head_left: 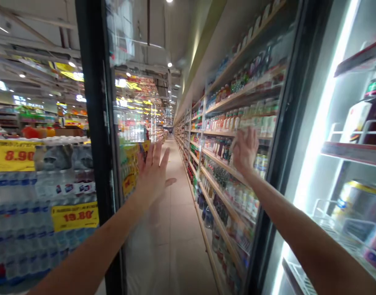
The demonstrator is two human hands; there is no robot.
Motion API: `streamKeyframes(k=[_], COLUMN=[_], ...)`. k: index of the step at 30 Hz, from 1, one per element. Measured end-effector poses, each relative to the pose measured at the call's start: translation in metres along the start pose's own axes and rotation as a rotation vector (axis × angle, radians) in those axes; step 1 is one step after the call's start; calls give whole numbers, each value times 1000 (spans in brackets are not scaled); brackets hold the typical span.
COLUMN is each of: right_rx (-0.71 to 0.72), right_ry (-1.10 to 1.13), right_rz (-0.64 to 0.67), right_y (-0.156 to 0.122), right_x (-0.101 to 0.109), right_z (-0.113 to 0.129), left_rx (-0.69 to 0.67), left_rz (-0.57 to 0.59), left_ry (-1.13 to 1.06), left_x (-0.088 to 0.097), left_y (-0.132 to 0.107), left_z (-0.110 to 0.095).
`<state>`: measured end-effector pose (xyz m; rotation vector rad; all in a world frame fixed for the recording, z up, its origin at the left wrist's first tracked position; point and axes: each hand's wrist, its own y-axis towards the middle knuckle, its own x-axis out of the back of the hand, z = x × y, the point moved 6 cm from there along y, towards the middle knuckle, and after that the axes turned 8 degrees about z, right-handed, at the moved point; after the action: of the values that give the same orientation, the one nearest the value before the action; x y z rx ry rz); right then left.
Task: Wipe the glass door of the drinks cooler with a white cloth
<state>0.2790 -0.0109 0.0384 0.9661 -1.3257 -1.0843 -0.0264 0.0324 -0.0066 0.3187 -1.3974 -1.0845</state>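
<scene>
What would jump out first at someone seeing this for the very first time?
Two bare arms reach forward at the centre, the left hand and right hand spread flat, seemingly against a tall glass door with a dark frame, through which a long aisle of shelves shows. At the right edge glows a brightly lit fridge holding bottles and cans. On the left, yellow price tags sit on stacked water bottles.

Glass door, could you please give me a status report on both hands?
Left hand open, palm flat on glass door. Right hand open, flat on same pane. Nothing held. Lit cooler shelves open at right.
</scene>
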Motion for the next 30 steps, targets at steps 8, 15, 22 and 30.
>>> streamKeyframes(k=[8, 15, 22, 30], right_rx=[-148, 410, -39, 379], right_ry=[74, -9, 49, -10], right_rz=[-207, 44, -198, -36], right_y=[30, 51, 77, 80], right_x=[-2, -6, 13, 9], right_z=[-1, 56, 30, 94], left_rx=[41, 94, 75, 72], left_rz=[-54, -112, -121, -137], left_ry=[1, -9, 2, 4], left_x=[4, 45, 47, 49], left_y=[0, 42, 44, 42], left_z=[1, 27, 31, 30])
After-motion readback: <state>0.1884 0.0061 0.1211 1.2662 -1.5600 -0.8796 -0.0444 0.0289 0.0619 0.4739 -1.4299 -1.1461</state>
